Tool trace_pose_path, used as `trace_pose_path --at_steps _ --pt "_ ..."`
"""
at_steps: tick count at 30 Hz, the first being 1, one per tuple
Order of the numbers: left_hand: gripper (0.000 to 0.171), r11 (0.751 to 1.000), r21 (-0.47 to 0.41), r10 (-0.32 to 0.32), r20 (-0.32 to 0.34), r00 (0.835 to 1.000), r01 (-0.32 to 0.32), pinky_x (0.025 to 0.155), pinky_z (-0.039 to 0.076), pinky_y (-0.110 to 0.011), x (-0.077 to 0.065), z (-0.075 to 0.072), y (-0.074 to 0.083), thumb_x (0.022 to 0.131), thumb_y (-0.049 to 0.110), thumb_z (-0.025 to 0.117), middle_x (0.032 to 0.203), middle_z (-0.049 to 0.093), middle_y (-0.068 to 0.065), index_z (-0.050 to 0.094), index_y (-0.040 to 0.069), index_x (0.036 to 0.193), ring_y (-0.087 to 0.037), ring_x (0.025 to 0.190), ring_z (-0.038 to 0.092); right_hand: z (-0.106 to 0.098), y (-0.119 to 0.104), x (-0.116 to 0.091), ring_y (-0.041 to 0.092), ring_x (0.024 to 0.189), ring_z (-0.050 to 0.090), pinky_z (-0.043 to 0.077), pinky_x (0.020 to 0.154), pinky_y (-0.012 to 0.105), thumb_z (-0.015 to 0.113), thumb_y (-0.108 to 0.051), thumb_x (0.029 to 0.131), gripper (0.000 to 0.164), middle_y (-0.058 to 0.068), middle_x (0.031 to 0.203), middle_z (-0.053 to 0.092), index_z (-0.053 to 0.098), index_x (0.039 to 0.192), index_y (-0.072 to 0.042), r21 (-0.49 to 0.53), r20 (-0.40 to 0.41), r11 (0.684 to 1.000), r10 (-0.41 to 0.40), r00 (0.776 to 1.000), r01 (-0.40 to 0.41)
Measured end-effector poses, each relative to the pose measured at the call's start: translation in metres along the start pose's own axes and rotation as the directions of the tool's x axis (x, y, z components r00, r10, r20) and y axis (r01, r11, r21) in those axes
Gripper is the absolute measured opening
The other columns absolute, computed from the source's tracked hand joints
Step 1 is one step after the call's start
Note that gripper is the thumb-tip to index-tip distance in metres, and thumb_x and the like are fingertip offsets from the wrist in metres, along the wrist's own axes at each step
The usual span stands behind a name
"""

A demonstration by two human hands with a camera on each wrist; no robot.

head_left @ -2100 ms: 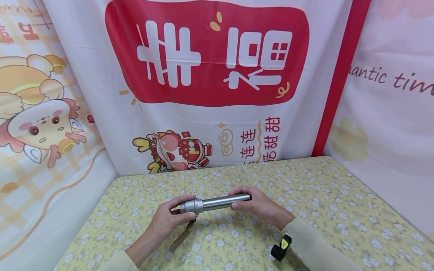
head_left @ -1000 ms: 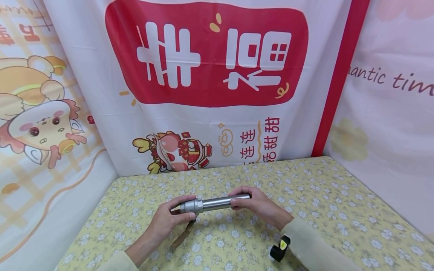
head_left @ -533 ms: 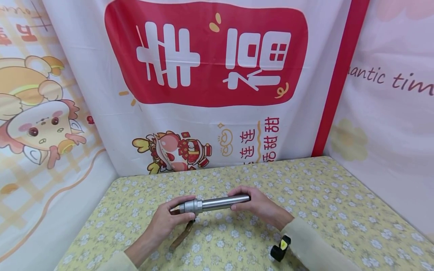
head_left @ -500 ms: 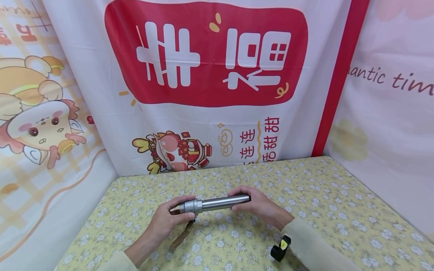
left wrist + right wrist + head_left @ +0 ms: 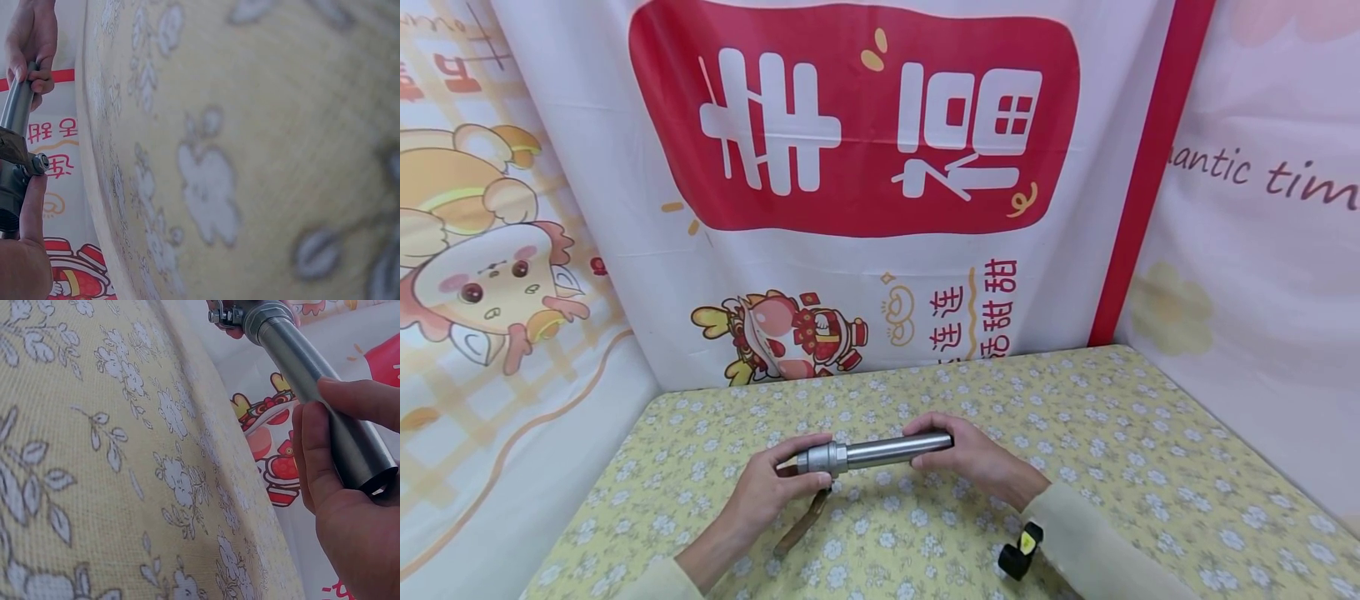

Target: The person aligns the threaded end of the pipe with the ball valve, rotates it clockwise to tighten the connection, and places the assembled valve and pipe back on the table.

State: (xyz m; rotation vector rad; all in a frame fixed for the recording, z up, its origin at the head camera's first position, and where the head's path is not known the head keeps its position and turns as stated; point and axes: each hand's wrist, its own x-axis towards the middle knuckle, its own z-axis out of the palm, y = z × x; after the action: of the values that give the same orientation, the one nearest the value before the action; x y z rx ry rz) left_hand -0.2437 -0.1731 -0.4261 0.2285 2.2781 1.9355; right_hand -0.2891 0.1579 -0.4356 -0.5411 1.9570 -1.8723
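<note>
A ball valve [image 5: 822, 458] and a bare steel pipe [image 5: 887, 450] are joined end to end over the table, lying nearly level. My left hand [image 5: 763, 485] grips the valve body between thumb and fingers. From the valve a brownish lever [image 5: 802, 527] slants down toward me; its stem nut [image 5: 40, 164] shows in the left wrist view. At the other end, my right hand [image 5: 970, 454] holds the pipe, thumb on one side and fingers on the other. In the right wrist view some thread [image 5: 270, 326] shows where the pipe meets the valve, and the pipe's near end is hollow.
Beneath both hands spreads a table with a yellow floral cloth [image 5: 1075, 433]. Printed white fabric [image 5: 865, 275] hangs behind it, with more fabric walls at left and right. A black strap piece [image 5: 1018, 554] sits by the right sleeve.
</note>
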Motion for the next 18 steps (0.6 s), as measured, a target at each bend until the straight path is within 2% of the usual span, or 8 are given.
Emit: trace_pose_path --at_steps 9,18 --pt "0.061 1.0 0.011 0.001 -0.007 1.0 -0.001 0.087 0.062 -0.037 0.0 -0.0005 0.0002 0.094 0.02 0.089 0.156 0.058 -0.018 0.068 0.012 0.15 -0.026 0.112 0.069 -0.0008 -0.0002 0.0004 0.021 0.114 0.068 0.058 0.104 0.043 0.078 -0.009 0.101 0.051 0.018 0.134 0.066 0.058 0.145 0.004 0.009 0.016 1.0 0.004 1.0 -0.004" --pt "0.059 1.0 0.003 -0.01 -0.008 1.0 0.01 0.088 0.063 -0.038 -0.0006 -0.0005 -0.0002 0.093 0.021 0.089 0.157 0.057 -0.018 0.069 0.015 0.149 -0.026 0.112 0.069 -0.0012 -0.0011 0.0004 0.02 0.113 0.071 0.056 0.106 0.047 0.079 -0.016 0.102 0.048 0.015 0.133 0.069 0.061 0.143 0.001 0.014 0.024 1.0 0.021 0.999 -0.022"
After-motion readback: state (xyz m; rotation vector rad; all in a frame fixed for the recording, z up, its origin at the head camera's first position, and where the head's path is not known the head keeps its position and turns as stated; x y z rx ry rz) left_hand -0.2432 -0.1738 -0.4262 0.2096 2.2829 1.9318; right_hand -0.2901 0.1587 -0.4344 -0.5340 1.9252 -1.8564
